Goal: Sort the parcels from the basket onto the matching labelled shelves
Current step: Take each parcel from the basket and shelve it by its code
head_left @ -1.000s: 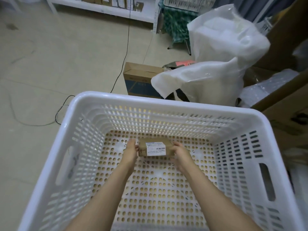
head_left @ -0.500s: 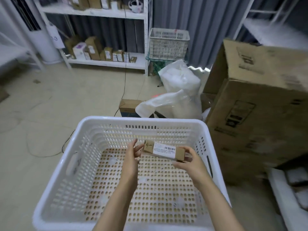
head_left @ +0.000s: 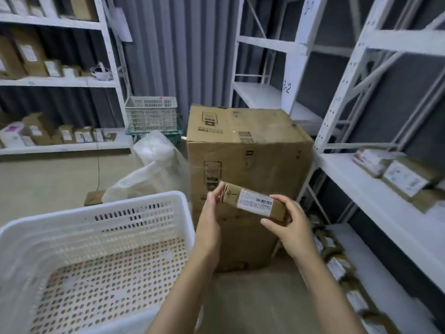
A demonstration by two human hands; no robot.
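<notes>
The parcel, a long brown carton, is held in the air between the two hands, in front of the person and to the right of the basket, and it touches no shelf. It lies a little tilted, with its left end higher. A white barcode label is on its upper face, and the handwritten mark "4-1" stands near its left end. The left hand stands upright and grips this left end with its fingertips. The right hand is curled round the right end, with fingers on top and the thumb below. Under the left forearm and further left stands the white basket, and its perforated floor is visible. Directly behind the parcel is a big cardboard box on the floor. Left of this box lies a clear plastic bag. On the right is a white shelf unit that carries several brown parcels with labels; one of its posts bears the mark "3-2". At the far left another shelf unit holds rows of small parcels, and a small white crate stands beside it.
</notes>
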